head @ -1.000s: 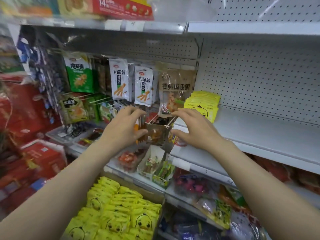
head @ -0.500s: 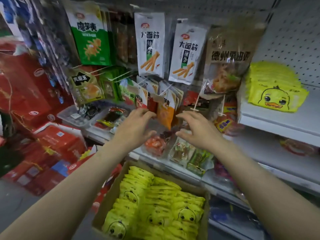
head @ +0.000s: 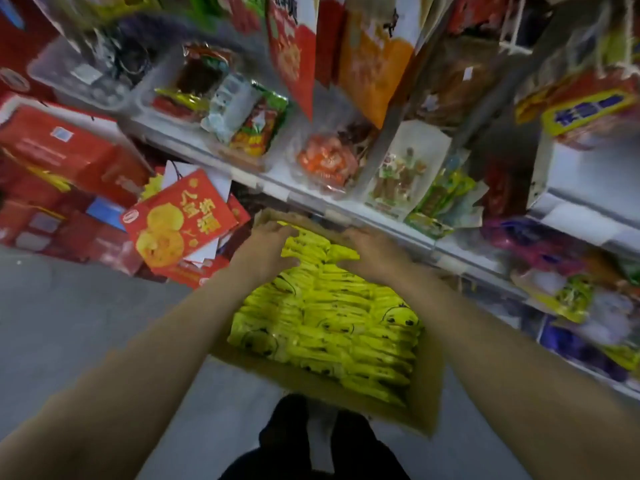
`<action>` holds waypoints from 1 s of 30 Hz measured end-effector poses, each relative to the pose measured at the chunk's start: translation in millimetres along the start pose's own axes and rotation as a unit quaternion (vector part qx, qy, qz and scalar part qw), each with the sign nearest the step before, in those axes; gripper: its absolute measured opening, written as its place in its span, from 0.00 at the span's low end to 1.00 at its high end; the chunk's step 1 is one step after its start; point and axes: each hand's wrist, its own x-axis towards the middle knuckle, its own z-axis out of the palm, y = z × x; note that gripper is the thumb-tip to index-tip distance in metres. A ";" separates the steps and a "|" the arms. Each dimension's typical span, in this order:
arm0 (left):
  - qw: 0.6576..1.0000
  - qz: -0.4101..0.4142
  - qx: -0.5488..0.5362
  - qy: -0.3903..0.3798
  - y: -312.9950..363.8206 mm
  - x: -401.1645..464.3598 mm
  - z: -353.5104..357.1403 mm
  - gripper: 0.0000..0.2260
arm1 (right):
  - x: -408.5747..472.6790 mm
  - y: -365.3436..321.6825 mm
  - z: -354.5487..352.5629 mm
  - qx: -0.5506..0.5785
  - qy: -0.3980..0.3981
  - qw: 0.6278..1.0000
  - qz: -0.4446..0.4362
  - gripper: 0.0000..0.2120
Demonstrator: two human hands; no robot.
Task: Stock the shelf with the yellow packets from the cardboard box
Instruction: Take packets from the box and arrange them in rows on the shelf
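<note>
An open cardboard box (head: 322, 386) stands on the floor below me, filled with rows of yellow packets (head: 332, 317) printed with a duck face. Both my hands reach into its far end. My left hand (head: 268, 251) is at the left of the farthest packets, fingers and thumb spread in a loose C. My right hand (head: 372, 252) mirrors it on the right side. The farthest packets lie between the two hands. The picture is blurred, so no firm grip shows. The shelf's yellow stack is out of view.
A low shelf (head: 346, 206) just beyond the box carries mixed snack packs, and more bags hang above it. Red gift boxes (head: 180, 223) are piled on the floor at the left. Grey floor (head: 69, 323) lies to the left of the box. My dark shoes (head: 311, 441) stand at its near edge.
My view has tipped down from the hanging snacks to the box. Both hands have dropped from shelf height into the far end of the box, beside the yellow packets.
</note>
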 end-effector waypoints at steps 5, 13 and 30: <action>0.994 -0.054 -0.036 -0.091 -39.1 0.7 67.2 0.28 | 9.2 17.4 82.6 0.039 -0.105 0.993 0.043 0.25; 0.995 -0.067 -0.022 -0.075 -68.4 3.9 106.0 0.26 | 6.3 36.6 152.8 0.040 -0.124 0.989 0.066 0.19; 0.992 -0.100 0.052 -0.051 -77.8 3.0 121.1 0.11 | 1.9 50.3 168.3 0.125 -0.062 0.987 0.075 0.07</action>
